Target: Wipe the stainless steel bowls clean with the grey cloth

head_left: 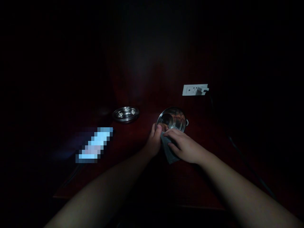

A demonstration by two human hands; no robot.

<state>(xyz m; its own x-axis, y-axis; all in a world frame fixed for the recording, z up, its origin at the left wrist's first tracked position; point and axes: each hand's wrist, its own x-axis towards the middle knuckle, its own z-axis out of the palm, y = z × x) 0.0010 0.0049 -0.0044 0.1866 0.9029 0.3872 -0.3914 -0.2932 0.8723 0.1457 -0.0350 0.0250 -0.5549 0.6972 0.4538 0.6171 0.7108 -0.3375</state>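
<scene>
The fingers (158, 128) of the left hand (154, 142) curl closed over the near rim of the steel pot (173, 119), steadying it. The fingers of the right hand (184, 146), loosely bent, press a grey cloth (168, 151) against the pot's near wall; the cloth hangs down from the rim between the two hands.

The pot, taken here as landmark, stands on a dark red tabletop (133, 139) just beyond both hands, tilted slightly toward the viewer so that its shiny interior shows. A small knob juts from its right side.

Step in hand, as judged: wiping the pot's rim or outer wall with the cloth while the other hand braces it. The next stroke seems to call for a firm hold at the rim and for turning the pot so that a fresh stretch of metal meets the cloth.

Count: one pot; one cloth; one shallow steel dish (125, 113), left of the pot and apart from it; one lit, blurred rectangle (94, 145), farther left and nearer; one white wall socket (194, 89) behind the pot to the right, with one plug and a dark cable running down. The rest of the room is too dark to read.
</scene>
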